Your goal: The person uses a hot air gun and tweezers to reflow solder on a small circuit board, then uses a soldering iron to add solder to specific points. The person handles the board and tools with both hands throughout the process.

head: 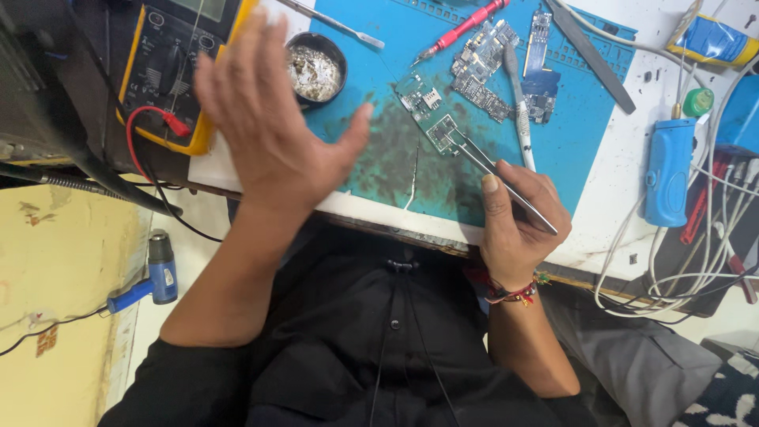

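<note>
Tweezers (pixel 506 183) sit pinched in the right hand (pixel 518 221), fingers closed around the shaft, tips down on a small green circuit board (pixel 433 119) lying on the blue mat (pixel 395 166), roughly mid-mat on a dark smudged patch. The left hand (pixel 269 126) is up and open, fingers spread, holding nothing, hovering over the mat's left edge; it is motion-blurred, and it hides part of the yellow meter (pixel 170 71) and part of the mat's left border. The meter's top is cut off by the frame, and red and black leads (pixel 146 150) trail off it toward the table's near edge. Just right of the left hand's fingertips stands a small round black tin (pixel 315 69) with grey, crumbly contents, hard to make out. More bare boards (pixel 494 67) cluster at the mat's far side, with a red-handled screwdriver (pixel 466 28) above them and a white-handled tool (pixel 518 111) lying beside. Off the mat to the right, a blue handheld tool (pixel 668 170) lies among white cables (pixel 704 253) that crowd that side. Between the two hands the near strip of mat is open, running to the table's worn front edge (pixel 411 229). Below, on the floor at left, a blue heat gun (pixel 154 277) lies partly in shadow.
</note>
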